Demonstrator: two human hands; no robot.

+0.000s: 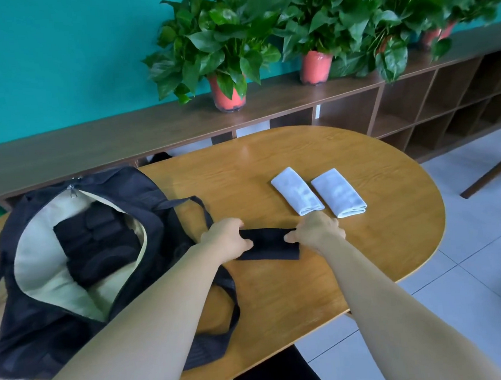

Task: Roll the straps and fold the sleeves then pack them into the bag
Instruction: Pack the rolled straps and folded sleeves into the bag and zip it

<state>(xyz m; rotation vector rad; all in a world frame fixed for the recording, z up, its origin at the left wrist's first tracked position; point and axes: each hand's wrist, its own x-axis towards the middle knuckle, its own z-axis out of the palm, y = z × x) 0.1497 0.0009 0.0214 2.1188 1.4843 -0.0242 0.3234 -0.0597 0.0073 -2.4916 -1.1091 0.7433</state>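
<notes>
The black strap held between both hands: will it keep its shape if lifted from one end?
Probably not. The black strap lies flat and thin on the table, so it looks floppy. Left hand and right hand both pin it, hinting it unfolds easily. Likely light.

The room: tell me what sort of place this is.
Probably an office lounge or a common room: an oval wooden table, a long low cubby shelf along a teal wall, and potted plants lined on top.

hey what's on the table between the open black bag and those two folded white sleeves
In the head view, a folded black piece lies there, gripped at its ends by the left hand and right hand.
</notes>
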